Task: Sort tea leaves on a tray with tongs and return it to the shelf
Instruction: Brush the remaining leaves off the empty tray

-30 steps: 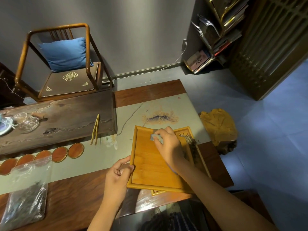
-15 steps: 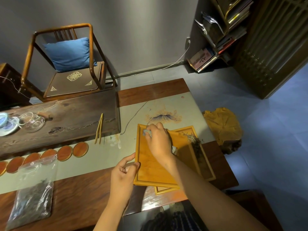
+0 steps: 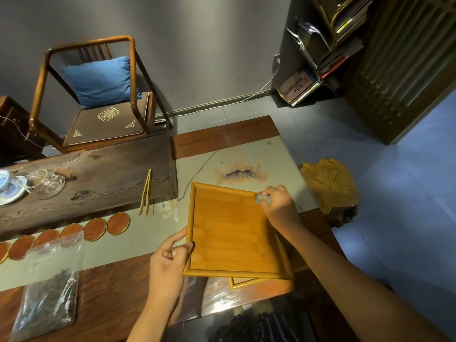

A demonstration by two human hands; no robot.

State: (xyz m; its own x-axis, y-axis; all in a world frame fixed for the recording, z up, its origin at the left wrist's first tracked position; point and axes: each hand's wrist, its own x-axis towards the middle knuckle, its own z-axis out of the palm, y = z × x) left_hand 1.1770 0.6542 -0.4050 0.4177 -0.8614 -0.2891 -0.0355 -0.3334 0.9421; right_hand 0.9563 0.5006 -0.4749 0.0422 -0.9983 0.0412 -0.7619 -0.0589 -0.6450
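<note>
The bamboo tray (image 3: pixel 229 233) lay on the worktop (image 3: pixel 118 275), overlapping a second tray (image 3: pixel 243 283) beneath its near edge; the left hand (image 3: pixel 167 265) pinched its left rim, thumb on top; the right hand (image 3: pixel 277 206) curled around a small pale wad (image 3: pixel 261 199) at its far right corner; the tongs (image 3: pixel 146 193) lay untouched left of the tray, and a bag of tea leaves (image 3: pixel 49 292) lay well to its left.

Tongs (image 3: pixel 146 193) lie left of the tray (image 3: pixel 232 233), coasters (image 3: pixel 95 229) beside.

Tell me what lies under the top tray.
Under the top tray a second tray's near corner shows. The rest of it, and anything on it, is covered.
</note>
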